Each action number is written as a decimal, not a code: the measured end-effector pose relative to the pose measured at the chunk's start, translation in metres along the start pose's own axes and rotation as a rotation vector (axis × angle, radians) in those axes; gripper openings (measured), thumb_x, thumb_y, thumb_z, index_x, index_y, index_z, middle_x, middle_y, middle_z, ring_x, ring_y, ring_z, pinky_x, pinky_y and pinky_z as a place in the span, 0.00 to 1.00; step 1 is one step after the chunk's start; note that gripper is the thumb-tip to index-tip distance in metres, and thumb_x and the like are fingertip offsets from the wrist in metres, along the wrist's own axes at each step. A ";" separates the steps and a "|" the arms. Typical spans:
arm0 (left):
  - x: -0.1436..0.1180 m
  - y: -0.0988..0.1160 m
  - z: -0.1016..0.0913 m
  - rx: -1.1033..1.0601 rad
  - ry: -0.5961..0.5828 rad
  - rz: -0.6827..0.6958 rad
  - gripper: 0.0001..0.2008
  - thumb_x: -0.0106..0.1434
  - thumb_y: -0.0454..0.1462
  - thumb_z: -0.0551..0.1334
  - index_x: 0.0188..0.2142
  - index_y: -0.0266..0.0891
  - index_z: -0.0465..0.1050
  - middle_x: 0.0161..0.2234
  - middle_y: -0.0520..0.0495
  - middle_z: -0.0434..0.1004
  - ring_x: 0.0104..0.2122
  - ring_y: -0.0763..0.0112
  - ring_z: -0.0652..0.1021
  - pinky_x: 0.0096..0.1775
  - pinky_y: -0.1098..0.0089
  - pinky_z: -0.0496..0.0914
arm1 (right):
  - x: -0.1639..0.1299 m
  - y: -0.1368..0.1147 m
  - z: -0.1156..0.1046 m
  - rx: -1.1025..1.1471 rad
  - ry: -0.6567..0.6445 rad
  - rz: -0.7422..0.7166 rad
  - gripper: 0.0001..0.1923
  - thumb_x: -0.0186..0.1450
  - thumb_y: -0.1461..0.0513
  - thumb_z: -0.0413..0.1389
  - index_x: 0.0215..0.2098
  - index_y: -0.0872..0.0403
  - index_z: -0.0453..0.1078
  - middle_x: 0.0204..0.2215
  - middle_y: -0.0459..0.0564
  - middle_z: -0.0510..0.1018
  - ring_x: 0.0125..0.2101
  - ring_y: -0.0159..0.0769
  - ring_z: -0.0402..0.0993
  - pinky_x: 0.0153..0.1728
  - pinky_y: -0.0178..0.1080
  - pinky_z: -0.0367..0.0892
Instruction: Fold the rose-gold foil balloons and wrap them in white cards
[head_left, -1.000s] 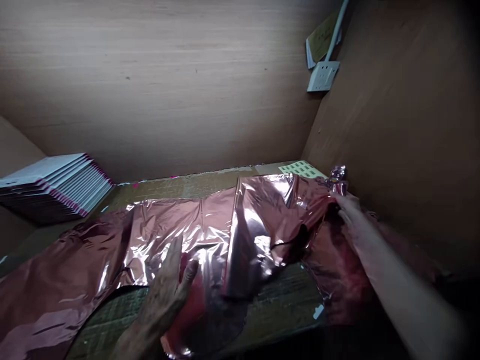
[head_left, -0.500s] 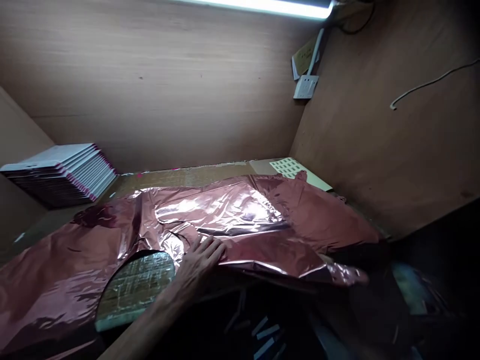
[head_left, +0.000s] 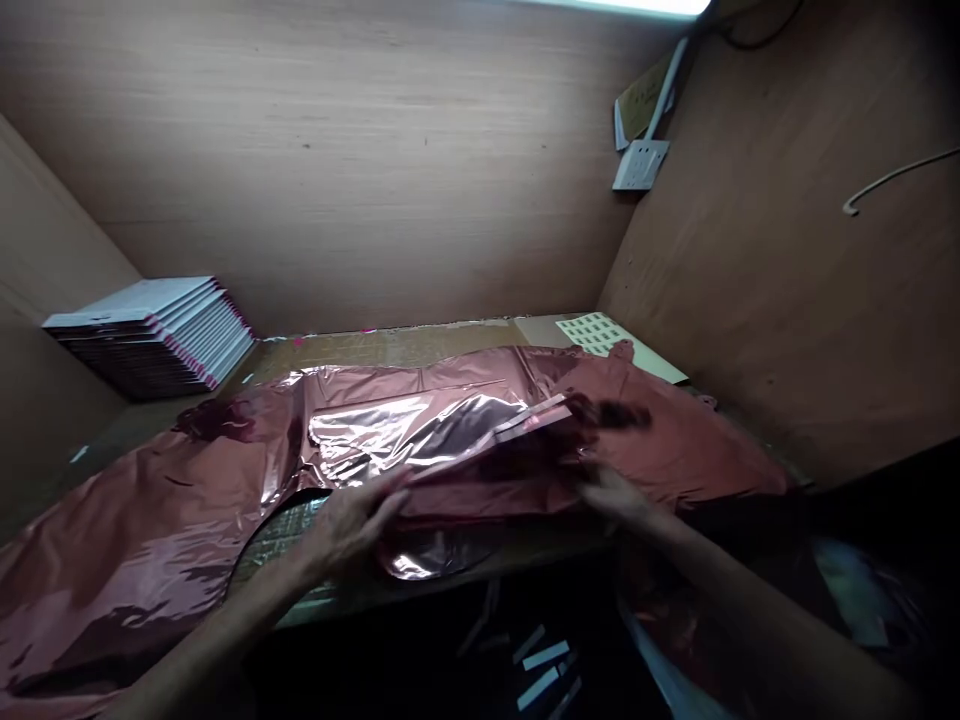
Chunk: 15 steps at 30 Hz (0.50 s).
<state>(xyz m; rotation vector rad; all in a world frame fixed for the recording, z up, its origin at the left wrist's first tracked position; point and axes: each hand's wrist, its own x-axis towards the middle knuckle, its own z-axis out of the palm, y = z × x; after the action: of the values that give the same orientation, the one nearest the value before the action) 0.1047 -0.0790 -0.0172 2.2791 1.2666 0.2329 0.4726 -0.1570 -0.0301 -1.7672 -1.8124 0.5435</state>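
Observation:
A shiny rose-pink foil sheet (head_left: 150, 560), shaped like a flat, uninflated foil balloon with a rounded opening, lies spread over the bench. Its middle front part is lifted and folded over toward the back. My left hand (head_left: 352, 520) is closed on the left end of this fold, thumb toward me. At the fold's right end, my right hand (head_left: 611, 495) grips the foil; motion blurs its fingers. Some dark, smeared foil shows just beyond the right hand.
A stack of white, pink-edged flat packs (head_left: 165, 335) stands at the back left. A pale yellow sheet of small labels (head_left: 619, 345) lies at the back right, below a wall socket (head_left: 641, 165). White strips (head_left: 546, 655) lie in the dark area below the bench edge.
My right hand has come into view and holds the foil. The front part of the foil has been raised and folded back. My left hand has shifted left, from lying flat to gripping.

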 end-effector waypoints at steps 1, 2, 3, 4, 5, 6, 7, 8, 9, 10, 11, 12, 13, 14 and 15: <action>0.006 0.002 -0.002 -0.020 0.017 -0.120 0.27 0.68 0.52 0.48 0.59 0.41 0.67 0.35 0.48 0.81 0.37 0.59 0.80 0.41 0.64 0.73 | 0.016 0.001 0.003 -0.005 -0.013 0.055 0.27 0.67 0.46 0.48 0.23 0.57 0.74 0.17 0.47 0.73 0.20 0.35 0.71 0.19 0.33 0.64; 0.012 0.003 -0.001 0.009 0.061 -0.209 0.29 0.67 0.53 0.49 0.58 0.39 0.68 0.33 0.46 0.80 0.36 0.57 0.80 0.39 0.63 0.72 | 0.032 0.002 0.006 -0.013 -0.043 0.084 0.28 0.66 0.46 0.48 0.21 0.57 0.72 0.15 0.46 0.71 0.18 0.33 0.68 0.18 0.32 0.60; 0.015 0.005 0.003 0.080 0.135 -0.257 0.30 0.67 0.53 0.49 0.58 0.36 0.68 0.34 0.43 0.80 0.37 0.55 0.80 0.41 0.61 0.72 | 0.047 0.004 0.009 -0.023 -0.064 0.120 0.27 0.65 0.46 0.49 0.20 0.57 0.71 0.14 0.45 0.69 0.18 0.33 0.67 0.17 0.32 0.58; 0.017 0.006 0.009 0.177 0.227 -0.257 0.29 0.68 0.51 0.49 0.58 0.34 0.67 0.38 0.39 0.80 0.41 0.52 0.79 0.44 0.58 0.71 | 0.059 0.005 0.012 -0.040 -0.071 0.154 0.26 0.64 0.47 0.50 0.19 0.57 0.70 0.14 0.45 0.68 0.18 0.32 0.66 0.18 0.32 0.57; 0.017 0.006 0.017 0.279 0.319 -0.204 0.29 0.68 0.50 0.49 0.59 0.33 0.66 0.44 0.35 0.79 0.47 0.49 0.77 0.49 0.54 0.68 | 0.067 0.006 0.014 -0.061 -0.075 0.184 0.25 0.62 0.47 0.51 0.19 0.57 0.70 0.14 0.45 0.67 0.19 0.33 0.66 0.19 0.32 0.56; 0.017 0.004 0.025 0.362 0.392 -0.112 0.30 0.68 0.50 0.49 0.61 0.33 0.64 0.51 0.32 0.75 0.53 0.47 0.73 0.54 0.51 0.64 | 0.071 0.006 0.015 -0.085 -0.078 0.209 0.25 0.62 0.47 0.51 0.18 0.57 0.69 0.14 0.46 0.66 0.19 0.34 0.66 0.19 0.33 0.57; 0.016 0.002 0.034 0.415 0.420 0.003 0.32 0.67 0.52 0.50 0.64 0.34 0.60 0.57 0.32 0.70 0.59 0.46 0.68 0.58 0.49 0.59 | 0.070 0.004 0.015 -0.108 -0.080 0.228 0.25 0.62 0.47 0.50 0.19 0.58 0.70 0.14 0.47 0.67 0.20 0.36 0.67 0.20 0.34 0.58; 0.015 -0.001 0.042 0.442 0.402 0.106 0.35 0.66 0.54 0.51 0.66 0.35 0.57 0.62 0.33 0.64 0.63 0.46 0.63 0.61 0.49 0.55 | 0.065 0.002 0.014 -0.126 -0.075 0.245 0.25 0.62 0.47 0.50 0.22 0.58 0.72 0.16 0.49 0.69 0.22 0.38 0.69 0.23 0.36 0.61; 0.014 -0.005 0.049 0.452 0.351 0.176 0.39 0.65 0.57 0.52 0.67 0.37 0.54 0.65 0.34 0.59 0.65 0.46 0.58 0.62 0.48 0.52 | 0.057 -0.002 0.012 -0.150 -0.054 0.236 0.25 0.62 0.47 0.50 0.28 0.60 0.75 0.21 0.52 0.74 0.26 0.42 0.72 0.27 0.38 0.65; 0.013 -0.009 0.054 0.454 0.299 0.206 0.41 0.64 0.60 0.51 0.68 0.37 0.52 0.67 0.36 0.54 0.66 0.45 0.55 0.63 0.48 0.51 | 0.047 -0.008 0.010 -0.186 -0.030 0.181 0.25 0.62 0.47 0.51 0.38 0.61 0.76 0.30 0.56 0.77 0.33 0.46 0.74 0.34 0.41 0.68; 0.012 -0.012 0.057 0.452 0.257 0.204 0.43 0.63 0.61 0.51 0.68 0.38 0.50 0.68 0.36 0.51 0.67 0.45 0.53 0.63 0.47 0.50 | 0.036 -0.013 0.007 -0.237 -0.023 0.074 0.27 0.62 0.49 0.52 0.49 0.62 0.72 0.41 0.60 0.77 0.43 0.51 0.73 0.43 0.44 0.68; 0.011 -0.015 0.058 0.446 0.220 0.190 0.44 0.62 0.62 0.50 0.69 0.38 0.48 0.69 0.37 0.49 0.67 0.45 0.52 0.63 0.47 0.50 | 0.027 -0.019 0.004 -0.300 -0.044 -0.076 0.31 0.61 0.53 0.54 0.59 0.61 0.65 0.52 0.63 0.72 0.52 0.53 0.68 0.51 0.48 0.64; 0.009 -0.016 0.056 0.438 0.182 0.181 0.46 0.62 0.63 0.50 0.69 0.38 0.47 0.69 0.36 0.48 0.67 0.44 0.52 0.63 0.46 0.49 | 0.020 -0.024 0.001 -0.368 -0.094 -0.249 0.36 0.59 0.58 0.55 0.65 0.60 0.57 0.60 0.64 0.64 0.59 0.54 0.60 0.57 0.51 0.58; 0.008 -0.016 0.051 0.429 0.136 0.184 0.47 0.61 0.64 0.50 0.69 0.38 0.46 0.69 0.36 0.47 0.67 0.44 0.53 0.63 0.46 0.50 | 0.018 -0.028 -0.003 -0.429 -0.180 -0.420 0.40 0.57 0.62 0.54 0.67 0.59 0.53 0.64 0.63 0.58 0.63 0.54 0.53 0.61 0.54 0.53; 0.008 -0.015 0.044 0.422 0.087 0.201 0.48 0.60 0.65 0.51 0.69 0.38 0.46 0.69 0.35 0.47 0.67 0.43 0.53 0.63 0.46 0.50 | 0.021 -0.032 -0.007 -0.463 -0.286 -0.554 0.41 0.55 0.66 0.53 0.67 0.57 0.53 0.65 0.62 0.56 0.64 0.54 0.50 0.61 0.55 0.51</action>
<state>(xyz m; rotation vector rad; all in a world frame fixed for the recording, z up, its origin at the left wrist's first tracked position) 0.1152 -0.0818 -0.0634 2.7893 1.2194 0.1461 0.4526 -0.1387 -0.0026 -1.3856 -2.6687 0.1594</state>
